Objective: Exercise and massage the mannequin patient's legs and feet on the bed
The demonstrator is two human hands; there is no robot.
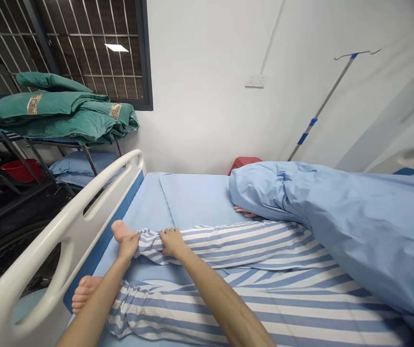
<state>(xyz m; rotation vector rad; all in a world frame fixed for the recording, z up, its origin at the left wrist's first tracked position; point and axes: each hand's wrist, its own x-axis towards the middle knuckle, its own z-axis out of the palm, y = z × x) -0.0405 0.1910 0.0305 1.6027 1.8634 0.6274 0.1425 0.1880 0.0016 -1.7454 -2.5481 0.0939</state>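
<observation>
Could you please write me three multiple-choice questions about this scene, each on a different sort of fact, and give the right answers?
1. Where is the folded green bedding?
A. On the floor
B. On a metal frame beyond the white bed rail
C. Under the blue quilt

2. How many bare feet show on the bed?
A. Two
B. One
C. Four

3. What are the left hand and right hand doing?
A. Lifting the blue quilt
B. Resting on the rail
C. Gripping the striped trouser leg

Answers:
1. B: the bedding sits raised on the frame, left of the bed.
2. A: one foot lies by the hands, another nearer the rail's low end.
3. C: both hands pinch the striped cloth near the cuff.
</observation>
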